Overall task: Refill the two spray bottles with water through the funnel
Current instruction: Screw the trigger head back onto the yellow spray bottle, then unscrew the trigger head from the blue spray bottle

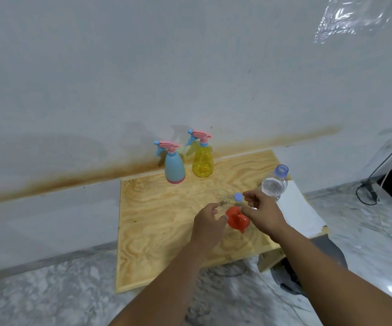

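Currently both my hands hover over the plywood board [157, 215], with the red funnel [237, 219] lying on its side on the board between them. My left hand [207, 225] is loosely curled, its thumb just beside the funnel's rim; I cannot tell whether it touches. It grips nothing. My right hand [262, 214] is above and just right of the funnel, fingers [249, 195] half spread, holding nothing that I can see.

The small blue cap [238, 196] lies on the board just beyond my right fingertips. The water bottle [275, 183] stands uncapped beyond my right hand, near the board's right edge, partly filled. The two spray bottles, blue spray bottle [174, 169] and yellow spray bottle [202, 162], stand well beyond both hands against the wall [190, 67]. Both have their pink trigger heads on, so judging by this, no filling has begun.

Risks, as I judge them:
- The open bottle is close behind my right hand; a careless reach or lifted wrist could knock it and spill water across the board and onto the white sheet [300, 208] beside it.
- The funnel is round and on its side; a poor pinch could roll it away.
- The cap may get swept off the board.
- The trigger heads must come off first; the light spray bottles may tip during unscrewing.
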